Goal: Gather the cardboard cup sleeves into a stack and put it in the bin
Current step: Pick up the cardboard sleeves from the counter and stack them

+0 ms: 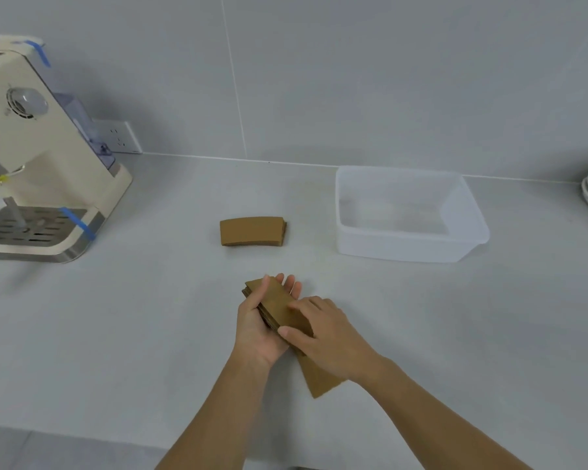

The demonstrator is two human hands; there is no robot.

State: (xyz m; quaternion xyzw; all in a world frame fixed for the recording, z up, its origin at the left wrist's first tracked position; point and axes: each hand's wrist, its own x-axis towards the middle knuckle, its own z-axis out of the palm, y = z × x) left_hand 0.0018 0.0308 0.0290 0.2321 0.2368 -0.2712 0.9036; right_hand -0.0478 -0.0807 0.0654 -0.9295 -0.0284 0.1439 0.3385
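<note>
My left hand clamps the cup sleeves; my right hand presses on top. I should square their edges before adding the second pile.

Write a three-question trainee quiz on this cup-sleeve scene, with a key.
1. True or false: the clear bin already holds sleeves.
2. Which hand cradles the held sleeves from below? A) left B) right
3. Fill in: a small sleeve pile lies on the counter between the coffee machine and the ____.

Key: 1 false, it looks empty. 2 A, the left hand; the right hand rests on top. 3 bin.
</note>
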